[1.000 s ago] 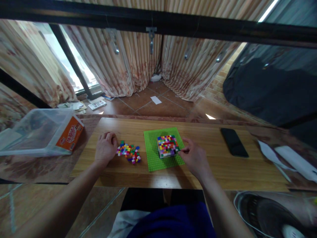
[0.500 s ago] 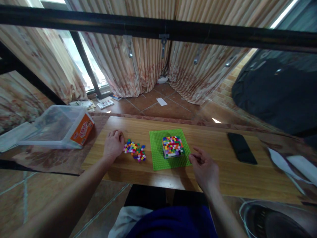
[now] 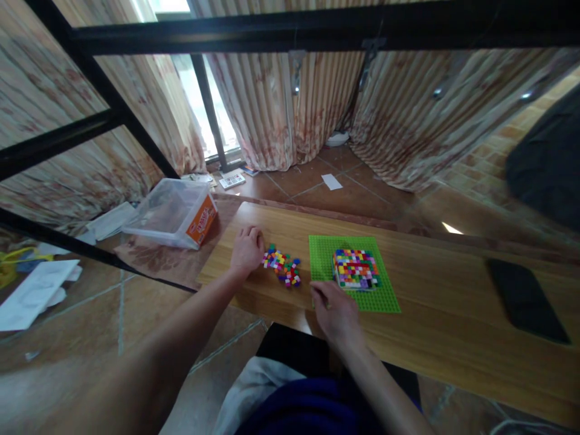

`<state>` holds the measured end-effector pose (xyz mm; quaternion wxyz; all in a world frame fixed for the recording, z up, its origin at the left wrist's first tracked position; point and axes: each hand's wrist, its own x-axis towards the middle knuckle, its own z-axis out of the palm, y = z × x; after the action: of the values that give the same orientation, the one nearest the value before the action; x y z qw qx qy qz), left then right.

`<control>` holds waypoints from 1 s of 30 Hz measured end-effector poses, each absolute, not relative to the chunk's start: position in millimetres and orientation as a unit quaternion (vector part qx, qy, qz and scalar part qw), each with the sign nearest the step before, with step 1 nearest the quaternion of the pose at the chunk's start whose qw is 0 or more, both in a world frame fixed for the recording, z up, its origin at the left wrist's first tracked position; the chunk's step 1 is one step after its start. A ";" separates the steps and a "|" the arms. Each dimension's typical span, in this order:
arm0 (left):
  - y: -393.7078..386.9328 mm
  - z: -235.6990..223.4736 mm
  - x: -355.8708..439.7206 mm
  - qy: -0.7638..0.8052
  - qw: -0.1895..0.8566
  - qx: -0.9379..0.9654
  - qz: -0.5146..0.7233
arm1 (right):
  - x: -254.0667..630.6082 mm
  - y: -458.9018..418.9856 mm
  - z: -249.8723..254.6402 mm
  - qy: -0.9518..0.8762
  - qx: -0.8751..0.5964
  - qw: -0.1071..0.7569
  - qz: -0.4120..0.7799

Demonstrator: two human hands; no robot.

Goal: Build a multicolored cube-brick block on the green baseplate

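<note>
A green baseplate (image 3: 324, 257) lies on the wooden table (image 3: 435, 326) and carries a low block of many-coloured small bricks (image 3: 356, 269). Left of the plate lies a loose pile of small coloured bricks (image 3: 283, 269). My left hand (image 3: 246, 251) rests curled on the table, touching the pile's left side. My right hand (image 3: 334, 311) hovers at the plate's near left corner with fingers curled inward; I cannot make out anything between them.
A clear plastic box with an orange label (image 3: 174, 212) sits on a patterned surface left of the table. A black phone (image 3: 525, 299) lies at the right. Black metal bars (image 3: 113, 109) cross the view. Papers lie on the tiled floor (image 3: 36, 290).
My right hand has left the brick block's right side and come back to the plate's near left corner. The view has swung left. My left hand has stayed by the pile.
</note>
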<state>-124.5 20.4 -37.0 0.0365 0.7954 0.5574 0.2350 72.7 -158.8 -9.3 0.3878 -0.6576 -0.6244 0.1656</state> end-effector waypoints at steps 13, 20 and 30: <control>19.1 -37.4 -124.4 0.556 0.039 0.793 0.246 | 47.6 -120.8 -31.1 -0.629 -0.715 0.271 0.139; 21.0 -37.9 -125.0 0.558 0.028 0.792 0.246 | 47.2 -125.8 -23.3 -0.617 -0.707 0.324 0.122; 25.6 -37.9 -125.8 0.561 0.012 0.795 0.229 | 109.1 -195.8 -2.3 -0.553 -0.699 0.437 0.122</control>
<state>-125.8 25.6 -37.9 0.0117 0.7953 0.5612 0.2290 109.1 -195.8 -2.3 0.4370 -0.6992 -0.5525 0.1219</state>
